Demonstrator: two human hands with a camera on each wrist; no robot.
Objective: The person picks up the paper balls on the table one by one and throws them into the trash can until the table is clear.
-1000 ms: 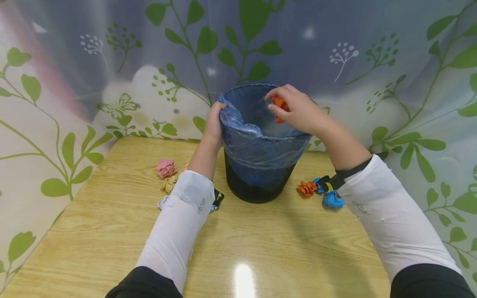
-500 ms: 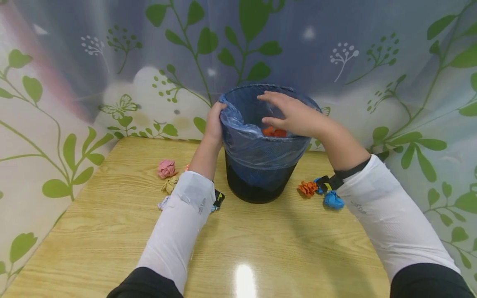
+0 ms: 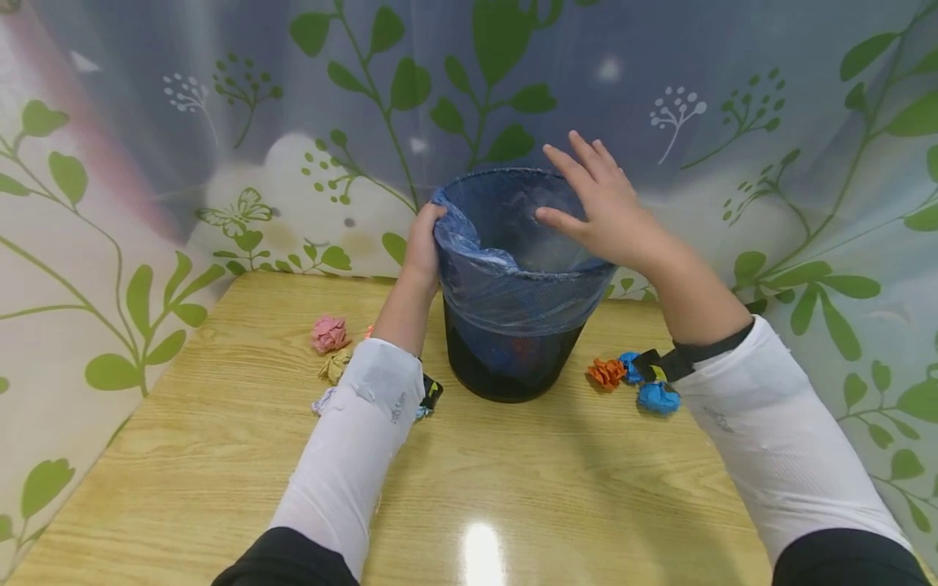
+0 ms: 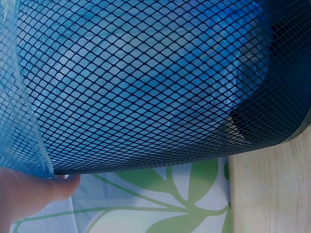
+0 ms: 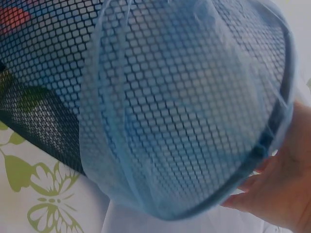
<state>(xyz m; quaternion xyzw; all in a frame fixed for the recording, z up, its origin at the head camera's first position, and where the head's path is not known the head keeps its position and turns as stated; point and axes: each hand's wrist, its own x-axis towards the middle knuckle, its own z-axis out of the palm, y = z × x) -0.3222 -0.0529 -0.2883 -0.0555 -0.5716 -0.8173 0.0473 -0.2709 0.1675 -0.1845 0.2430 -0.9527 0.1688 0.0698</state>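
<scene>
A black mesh wastebasket (image 3: 506, 378) stands upright on the table, lined with a translucent blue plastic bag (image 3: 523, 305) folded over its rim. My left hand (image 3: 422, 244) grips the left side of the rim, thumb on top over the bag. Spread-fingered, my right hand (image 3: 608, 207) is raised over the right side of the rim and holds nothing. In the right wrist view, a red-orange patch (image 5: 13, 19) shows through the mesh, low in the basket. The left wrist view has my left hand (image 4: 34, 194) right at the bag's folded edge.
Right of the basket lie an orange crumpled paper ball (image 3: 607, 373) and blue paper balls (image 3: 659, 398). To its left are pink (image 3: 330, 334), yellow (image 3: 335, 366) and pale lilac (image 3: 322, 401) paper balls, partly behind my left forearm. A leaf-patterned curtain (image 3: 293, 187) hangs close behind the basket.
My right hand has let go of the orange paper ball, which dropped into the basket, then risen with its fingers spreading. The left hand has kept its hold on the rim.
</scene>
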